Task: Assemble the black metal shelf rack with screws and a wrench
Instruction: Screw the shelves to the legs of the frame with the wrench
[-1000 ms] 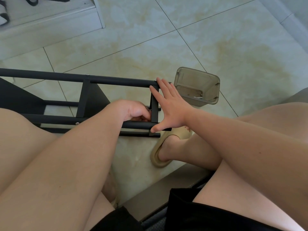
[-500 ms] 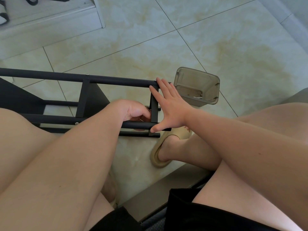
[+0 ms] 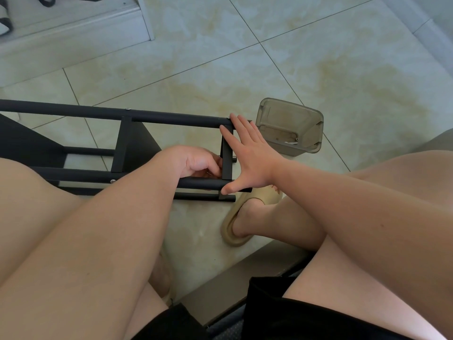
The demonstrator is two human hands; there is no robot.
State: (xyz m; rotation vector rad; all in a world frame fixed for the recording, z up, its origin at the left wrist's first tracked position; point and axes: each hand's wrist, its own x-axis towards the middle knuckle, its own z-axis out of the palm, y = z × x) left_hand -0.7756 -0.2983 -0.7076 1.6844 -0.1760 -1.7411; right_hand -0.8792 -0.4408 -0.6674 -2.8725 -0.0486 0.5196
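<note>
The black metal rack (image 3: 171,119) lies on its side on the tiled floor, between my knees. My right hand (image 3: 250,158) is spread flat against its right end, with the fingertips on the upper tube and the thumb on the lower tube (image 3: 203,184). My left hand (image 3: 196,163) reaches inside the frame beside the end crossbar (image 3: 227,165). Its fingers are curled around something small and silvery, mostly hidden. Screw heads (image 3: 127,109) show on the tubes.
A translucent grey plastic box (image 3: 311,123) with a few small parts inside stands just right of the rack's end. My foot in a beige slipper (image 3: 235,231) is below the rack. A white door frame (image 3: 144,18) is at the back left.
My left hand's fingers have shifted slightly at the crossbar. The right hand and the rack have stayed put.
</note>
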